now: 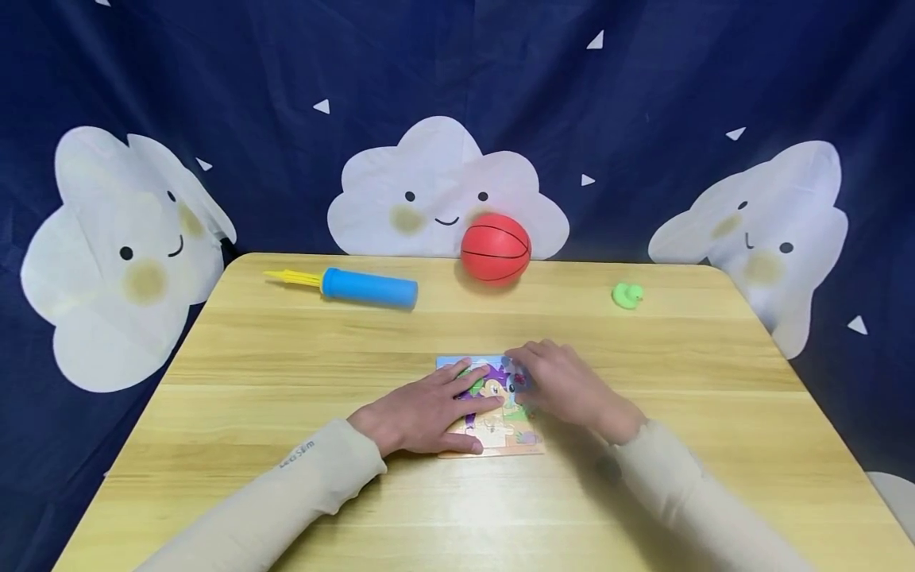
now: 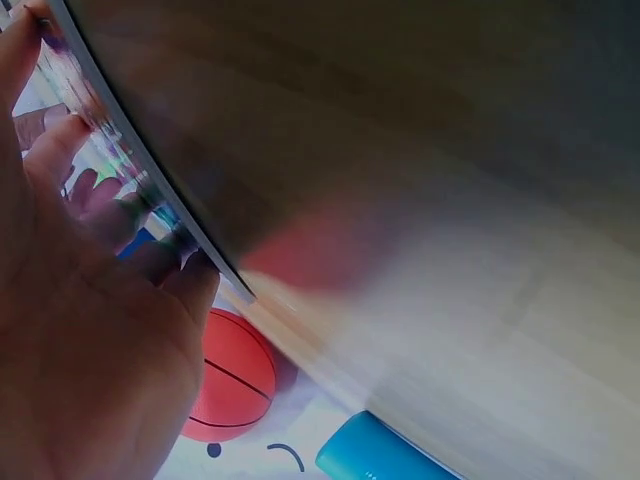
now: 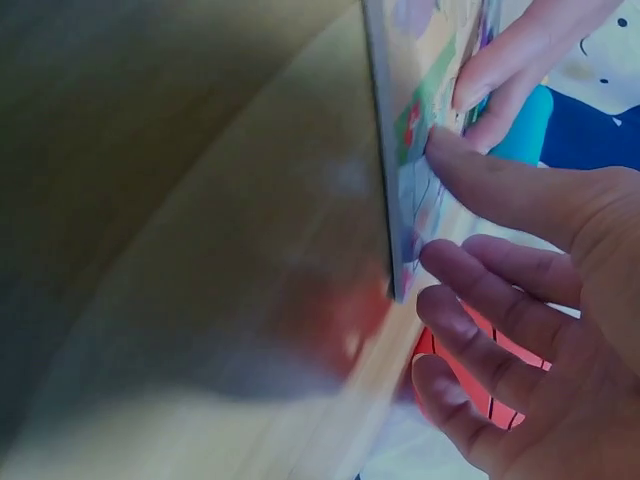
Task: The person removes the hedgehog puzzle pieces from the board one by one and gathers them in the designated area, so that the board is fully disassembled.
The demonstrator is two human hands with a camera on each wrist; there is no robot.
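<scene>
A jigsaw puzzle (image 1: 527, 446) with a cartoon picture, including a purple-haired figure, lies flat on the table. My left hand (image 1: 429, 409) rests on its left part with the fingers spread, covering some of the picture. At the puzzle's upper right corner is my right hand (image 1: 568, 391), its fingers loosely bent. In the right wrist view the right thumb (image 3: 455, 160) touches the puzzle face, while the other fingers (image 3: 455, 265) are close to the puzzle's edge. The left wrist view shows the left palm (image 2: 90, 350) beside the thin puzzle edge.
On the wooden table (image 1: 286, 357), a blue pump (image 1: 372, 288) with a yellow nozzle lies at the back left. A red ball (image 1: 496, 249) with black lines sits at the back middle, a green toy duck (image 1: 627, 295) at the back right. Behind hangs a dark blue cloud-print curtain (image 1: 272, 71).
</scene>
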